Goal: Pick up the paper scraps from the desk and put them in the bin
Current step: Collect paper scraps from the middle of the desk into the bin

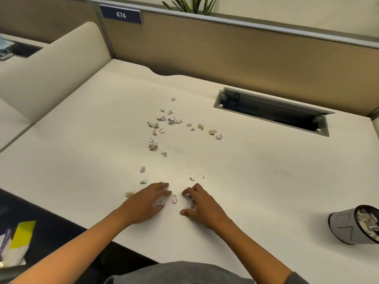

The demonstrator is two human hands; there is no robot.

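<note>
- White and tan paper scraps [162,128] lie scattered on the pale tabletop [266,171]. The biggest group is in the middle, well beyond the hands, and a few more pieces lie close to the near edge.
- The left hand [147,201] rests flat on the tabletop with its fingers rather straight. Some small scraps show under and beside its fingertips, so it seems to cover or sweep them and not pinch them.
- The right hand [199,203] has curled fingers with the thumb set apart. Some scraps sit under the fingers, but I cannot tell if the grip really has any of them.
- One scrap [174,198] lies between the two hands, touching neither.
- The bin [348,226], a small grey cup, stands at the right side of the tabletop, well apart from the hands. It holds many scraps already.
- I judge the scraps to be very light, thin and crumpled. They probably slide easily on the smooth surface and could blow away from a quick movement.
- A good way is to push several together into a small heap, then to pinch the heap from both sides, or scoop it with the two hands.
- A single piece is better taken at a raised, folded edge.
- A loose grip could drop pieces on the way to the bin.
</note>
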